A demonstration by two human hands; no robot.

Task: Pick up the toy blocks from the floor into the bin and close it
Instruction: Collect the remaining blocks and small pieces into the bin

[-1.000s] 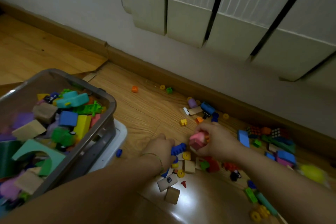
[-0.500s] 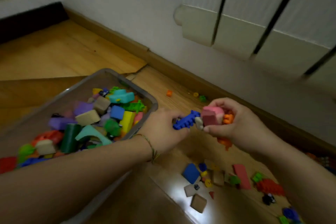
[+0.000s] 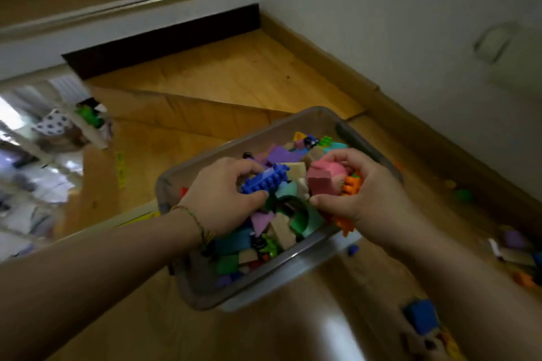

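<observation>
Above the open bin (image 3: 316,269), the left hand (image 3: 223,199) grips a blue studded block (image 3: 264,182) while the right hand (image 3: 363,199) clutches pink block (image 3: 321,177) and orange pieces (image 3: 350,184), its palm contents hidden, with blurred blocks on the floor (image 3: 422,319).

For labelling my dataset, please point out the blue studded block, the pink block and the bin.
blue studded block (image 3: 264,182): head view, middle of its studded side.
pink block (image 3: 321,178): head view, middle of its front face.
bin (image 3: 258,284): head view, on its near grey wall.
</observation>
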